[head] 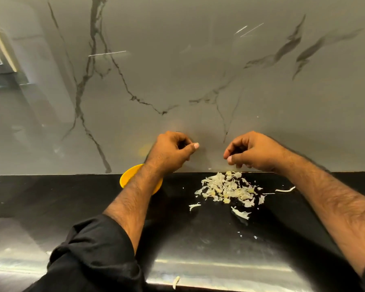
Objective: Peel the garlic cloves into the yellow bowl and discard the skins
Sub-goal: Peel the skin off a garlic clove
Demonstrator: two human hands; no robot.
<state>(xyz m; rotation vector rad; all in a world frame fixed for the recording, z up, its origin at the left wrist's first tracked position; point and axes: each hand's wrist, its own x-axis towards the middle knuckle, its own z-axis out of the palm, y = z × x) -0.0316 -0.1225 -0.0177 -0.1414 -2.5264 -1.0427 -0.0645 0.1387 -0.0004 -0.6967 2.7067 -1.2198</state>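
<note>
My left hand [171, 151] is raised in front of the wall with its fingers curled and the thumb pointing right; I see nothing in it. It hovers above the yellow bowl [127, 177], which my left forearm mostly hides, so the bowl's contents are out of sight. My right hand [253, 151] is level with the left, fingers curled downward, just above the far end of a pile of garlic skins [228, 189] on the black counter. No clove shows between its fingers. The two hands are apart.
Stray skin pieces [240, 213] lie around the pile, one strip [286, 189] to its right and one [176, 281] on the steel front edge. The black counter [51, 197] meets a grey marbled wall [177, 70] right behind the hands.
</note>
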